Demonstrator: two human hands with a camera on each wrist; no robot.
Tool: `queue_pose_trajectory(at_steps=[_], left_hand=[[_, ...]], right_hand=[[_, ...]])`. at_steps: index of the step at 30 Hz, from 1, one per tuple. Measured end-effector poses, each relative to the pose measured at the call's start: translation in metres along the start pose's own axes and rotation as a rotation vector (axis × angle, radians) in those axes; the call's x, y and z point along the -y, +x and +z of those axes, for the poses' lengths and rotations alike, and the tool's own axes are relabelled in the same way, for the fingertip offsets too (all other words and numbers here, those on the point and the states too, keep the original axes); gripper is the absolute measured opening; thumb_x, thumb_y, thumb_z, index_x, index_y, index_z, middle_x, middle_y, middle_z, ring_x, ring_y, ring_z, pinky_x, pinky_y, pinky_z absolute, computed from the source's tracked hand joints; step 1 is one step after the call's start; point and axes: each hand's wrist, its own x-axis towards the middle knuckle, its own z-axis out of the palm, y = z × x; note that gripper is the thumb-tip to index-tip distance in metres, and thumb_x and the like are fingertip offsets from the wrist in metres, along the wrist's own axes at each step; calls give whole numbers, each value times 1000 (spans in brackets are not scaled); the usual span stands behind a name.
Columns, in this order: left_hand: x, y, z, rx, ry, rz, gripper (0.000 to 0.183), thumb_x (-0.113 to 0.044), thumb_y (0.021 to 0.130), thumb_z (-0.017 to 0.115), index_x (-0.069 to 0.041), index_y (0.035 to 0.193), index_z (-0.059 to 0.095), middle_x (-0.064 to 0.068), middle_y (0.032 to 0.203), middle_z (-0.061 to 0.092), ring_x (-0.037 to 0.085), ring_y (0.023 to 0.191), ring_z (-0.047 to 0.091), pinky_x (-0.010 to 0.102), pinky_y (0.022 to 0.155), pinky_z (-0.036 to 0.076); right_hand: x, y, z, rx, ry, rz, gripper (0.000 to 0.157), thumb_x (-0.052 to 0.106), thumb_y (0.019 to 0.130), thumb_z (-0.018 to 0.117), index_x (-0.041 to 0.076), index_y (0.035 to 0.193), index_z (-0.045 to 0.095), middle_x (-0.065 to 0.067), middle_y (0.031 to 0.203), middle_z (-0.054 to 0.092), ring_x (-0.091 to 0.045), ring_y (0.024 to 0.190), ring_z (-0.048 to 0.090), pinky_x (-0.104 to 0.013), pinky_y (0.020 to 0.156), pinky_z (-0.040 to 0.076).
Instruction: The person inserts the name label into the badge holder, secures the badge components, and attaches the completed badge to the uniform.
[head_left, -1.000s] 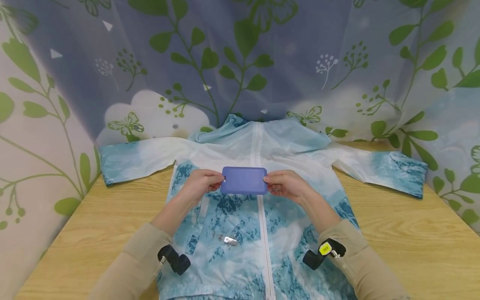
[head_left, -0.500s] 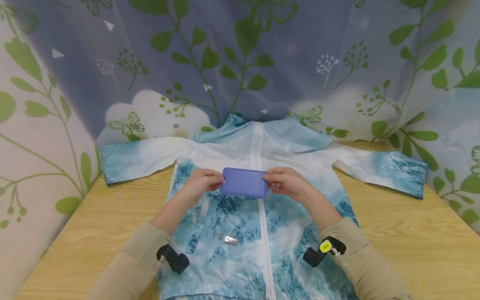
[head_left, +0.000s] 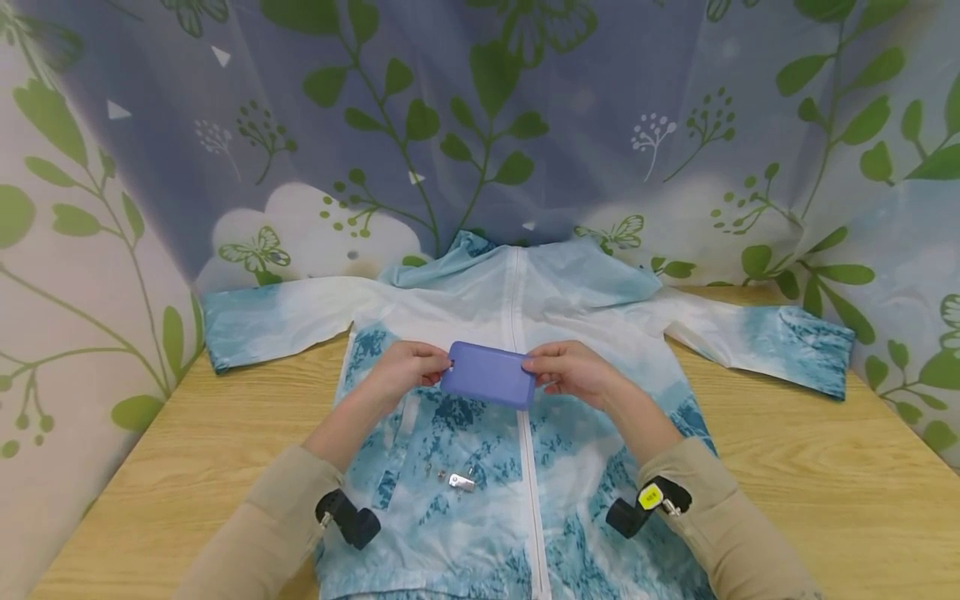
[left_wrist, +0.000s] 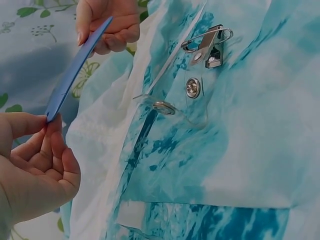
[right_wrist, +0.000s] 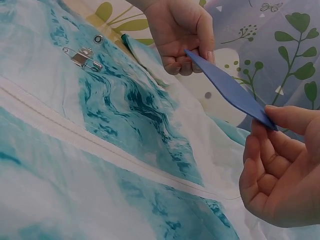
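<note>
A flat blue-purple badge holder (head_left: 489, 374) is held up by its two ends over the jacket (head_left: 600, 450). My left hand (head_left: 408, 371) pinches the end with the small slot, thumb against fingers. The opposite end is pinched by my right hand (head_left: 573, 372). From the side, in the left wrist view, the badge holder (left_wrist: 77, 70) looks thin and slightly bowed. Below the hands, a metal badge clip (left_wrist: 215, 47) with a safety pin and a clear snap strap (left_wrist: 197, 107) lies on the jacket; the right wrist view also has this clip (right_wrist: 82, 59).
The blue and white jacket lies spread on a wooden table (head_left: 787, 450), its zipper (head_left: 529, 483) closed down the middle and its sleeves out to both sides. A leaf-patterned curtain (head_left: 300, 150) stands behind and along the sides.
The badge holder has tilted, its right end dropping lower than its left. My right hand has shifted slightly along with it; the clip and jacket have stayed put.
</note>
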Motion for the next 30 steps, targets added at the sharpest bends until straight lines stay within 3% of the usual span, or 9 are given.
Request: queue_pose_trajectory(at_steps=[4, 8, 11, 15, 23, 30], left_hand=[[0, 1, 1, -8, 9, -7, 26, -11, 92, 57, 9, 107, 64, 12, 91, 63, 34, 90, 56, 44, 84, 46], [0, 1, 2, -2, 16, -6, 25, -12, 91, 58, 8, 104, 65, 11, 87, 63, 29, 83, 57, 43, 82, 47], [1, 1, 1, 22, 26, 1, 23, -13, 91, 59, 7, 99, 67, 10, 83, 64, 24, 78, 57, 42, 80, 48], [6, 0, -3, 71, 54, 14, 23, -16, 92, 58, 5, 94, 67, 10, 81, 65, 27, 80, 57, 41, 80, 48], [10, -13, -10, 168, 287, 55, 24, -22, 92, 57, -1, 97, 69, 4, 86, 64, 20, 81, 56, 41, 77, 47], [11, -29, -8, 290, 424, 146, 17, -18, 90, 62, -4, 92, 70, 2, 88, 64, 17, 78, 56, 36, 70, 47]], right_hand=[[-2, 0, 0, -4, -44, 10, 22, 16, 90, 61, -1, 104, 63, -1, 76, 65, -17, 75, 60, -38, 75, 44], [-3, -1, -2, -15, -36, 2, 26, 16, 92, 58, -5, 107, 61, -2, 77, 64, -18, 75, 59, -38, 75, 46], [-4, -3, -4, -11, -22, -12, 27, 15, 93, 55, -7, 108, 60, -2, 77, 63, -16, 74, 58, -38, 76, 46], [-5, -5, -9, -15, -11, -23, 26, 14, 94, 54, -8, 108, 60, -2, 78, 62, -15, 72, 58, -38, 76, 46], [-5, -9, -19, -5, 67, -25, 13, 11, 94, 54, 5, 92, 65, -1, 75, 62, -13, 69, 57, -32, 71, 47], [-5, -12, -22, 4, 87, -22, 15, 11, 94, 54, 9, 86, 66, 0, 74, 62, -12, 68, 57, -30, 71, 47]])
